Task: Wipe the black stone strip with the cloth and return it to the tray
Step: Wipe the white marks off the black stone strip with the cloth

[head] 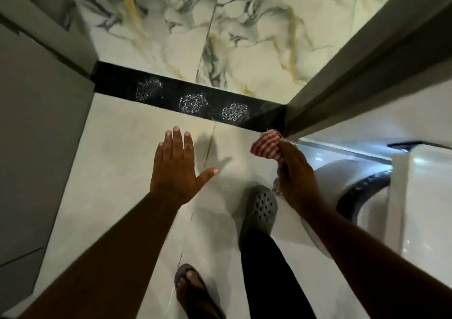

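Note:
A black stone strip runs across the floor between a grey wall on the left and a door frame on the right. Three round white net-like marks sit on it in a row. My right hand holds a bunched red-and-white checked cloth above the floor, just short of the strip's right end. My left hand hovers flat over the pale tiles below the strip, fingers spread, holding nothing. No tray is in view.
Marbled tiles lie beyond the strip. A grey door frame slants down from the upper right. A white appliance with a dark hose stands at the right. The person's two feet, in a grey clog and a sandal, rest on the pale floor.

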